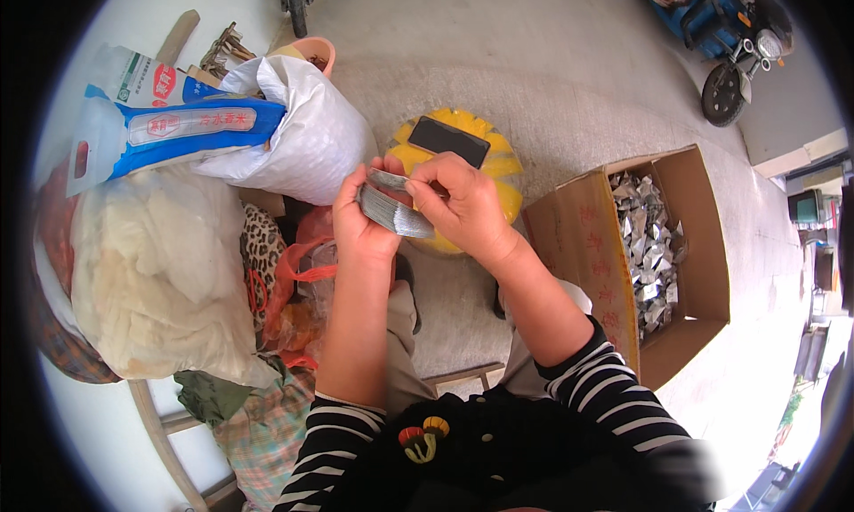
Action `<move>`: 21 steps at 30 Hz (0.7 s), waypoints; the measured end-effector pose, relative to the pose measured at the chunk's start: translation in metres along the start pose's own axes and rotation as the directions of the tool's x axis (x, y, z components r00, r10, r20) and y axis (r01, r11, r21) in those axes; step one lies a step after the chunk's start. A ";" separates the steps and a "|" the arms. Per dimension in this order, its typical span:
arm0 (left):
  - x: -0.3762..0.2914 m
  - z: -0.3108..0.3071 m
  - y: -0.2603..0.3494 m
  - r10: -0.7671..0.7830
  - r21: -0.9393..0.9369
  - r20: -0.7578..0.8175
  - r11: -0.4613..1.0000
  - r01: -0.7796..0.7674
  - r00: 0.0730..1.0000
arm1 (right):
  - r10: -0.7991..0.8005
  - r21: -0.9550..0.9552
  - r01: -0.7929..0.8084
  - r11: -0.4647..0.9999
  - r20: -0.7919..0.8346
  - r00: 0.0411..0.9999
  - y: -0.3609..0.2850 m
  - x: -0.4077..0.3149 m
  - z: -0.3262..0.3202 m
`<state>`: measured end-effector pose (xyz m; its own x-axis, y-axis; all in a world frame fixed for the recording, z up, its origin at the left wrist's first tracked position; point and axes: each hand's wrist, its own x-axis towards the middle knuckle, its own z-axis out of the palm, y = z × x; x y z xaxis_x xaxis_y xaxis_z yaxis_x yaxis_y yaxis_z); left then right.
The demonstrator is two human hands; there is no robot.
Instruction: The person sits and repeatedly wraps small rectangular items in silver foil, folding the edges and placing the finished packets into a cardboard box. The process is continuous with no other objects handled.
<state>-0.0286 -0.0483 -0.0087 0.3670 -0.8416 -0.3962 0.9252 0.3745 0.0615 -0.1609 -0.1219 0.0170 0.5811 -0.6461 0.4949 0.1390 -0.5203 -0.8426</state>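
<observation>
A thick stack of silver foil paper sheets (396, 217) rests in my left hand (365, 235), with the fingers wrapped around its far side. My right hand (464, 202) pinches the near edge of a loose foil sheet (389, 180) raised above the stack. Beneath both hands is a round yellow stool (505, 195). A dark-screened smartphone (448, 142) lies on it, just beyond my right hand. To the right, folded silver foil pieces (647, 245) are heaped inside an open cardboard box (704, 258).
On the left are a white woven sack (320, 132), a blue-and-white rice bag (200, 125), a large cream bundle (157, 278) and a red plastic bag (293, 278). A pink bucket (320, 48) stands behind the sack. A motor scooter (727, 58) is parked at the far right.
</observation>
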 end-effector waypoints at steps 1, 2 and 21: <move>0.002 -0.001 -0.003 0.028 -0.008 -0.083 1.000 -0.029 0.996 | -0.026 0.001 0.026 1.000 -0.036 0.999 0.000 0.001 0.001; 0.003 -0.002 -0.005 0.046 0.001 -0.073 0.999 -0.046 0.996 | -0.024 0.022 0.025 0.999 -0.072 0.997 -0.001 0.001 0.000; -0.023 0.023 -0.022 0.372 0.686 0.202 0.607 -0.401 0.906 | -0.192 -0.106 0.191 0.976 -0.004 0.981 -0.001 0.007 -0.015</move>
<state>-0.0552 -0.0462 0.0197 0.6959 -0.7020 -0.1517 0.4803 0.2978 0.8250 -0.1691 -0.1346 0.0246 0.5399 -0.5364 0.6487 0.1619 -0.6901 -0.7054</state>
